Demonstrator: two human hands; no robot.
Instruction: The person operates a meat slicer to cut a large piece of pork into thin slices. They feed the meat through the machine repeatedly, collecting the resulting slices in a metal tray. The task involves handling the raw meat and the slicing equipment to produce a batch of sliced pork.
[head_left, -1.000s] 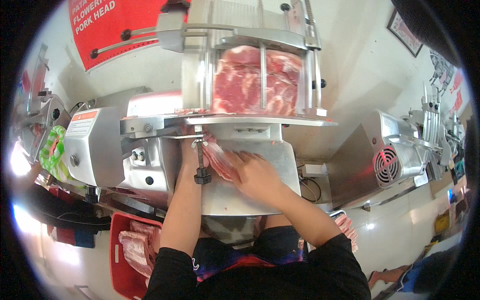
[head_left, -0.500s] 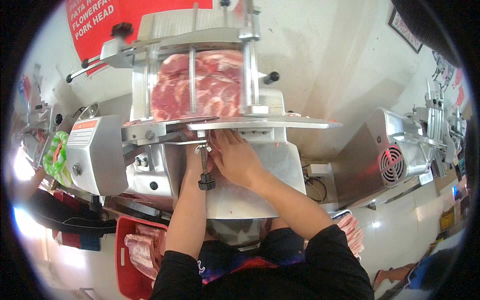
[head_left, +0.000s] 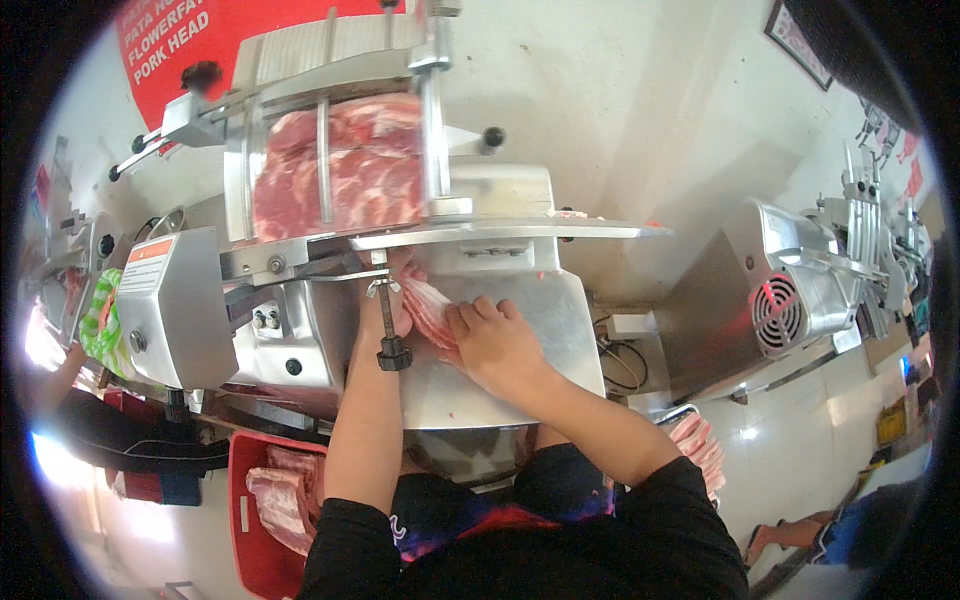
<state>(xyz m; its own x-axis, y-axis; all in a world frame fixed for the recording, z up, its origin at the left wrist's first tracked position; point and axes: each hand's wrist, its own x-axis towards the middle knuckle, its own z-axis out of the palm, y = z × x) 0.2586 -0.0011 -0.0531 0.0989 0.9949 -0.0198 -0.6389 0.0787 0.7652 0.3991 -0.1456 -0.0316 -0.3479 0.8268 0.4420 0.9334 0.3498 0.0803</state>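
Your right hand (head_left: 500, 348) held the meat slices (head_left: 428, 308), likely keeping them stacked; your part-hidden left hand's (head_left: 371, 314) grip I couldn't tell.

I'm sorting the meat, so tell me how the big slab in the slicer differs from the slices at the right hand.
The slab shows a broad face; the slices form a narrow bundle. A metal bar crosses the slab; the right hand touches the slices. Both look raw, with red and pale parts.
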